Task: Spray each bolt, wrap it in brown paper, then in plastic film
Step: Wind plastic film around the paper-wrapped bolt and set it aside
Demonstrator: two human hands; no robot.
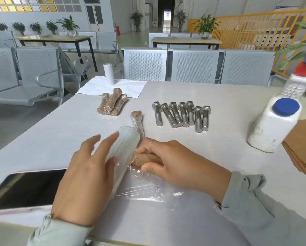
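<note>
While film wrap runs, tablet [24,189] lies dark at bench [219,157] left edge. Left hand [84,176]: fingers spread, near straight, resting on film roll [123,150], likely steadying it so film [148,190] pays out. Right hand [171,162]: fingers curled round paper-wrapped bolt [145,159], pressing it onto film (start of wrap, seemingly). Done bolts [112,102] piled behind, one [137,121] apart. Bare bolts [181,115] in row, bottle [274,125], paper stack [303,148] within reach.

The left hand [84,167] rests with straight fingers on the clear plastic film roll [121,155]. The right hand [173,162] grips a brown paper-wrapped bolt [145,159] touching the roll. Seven bare steel bolts [181,115] lie beyond.
</note>
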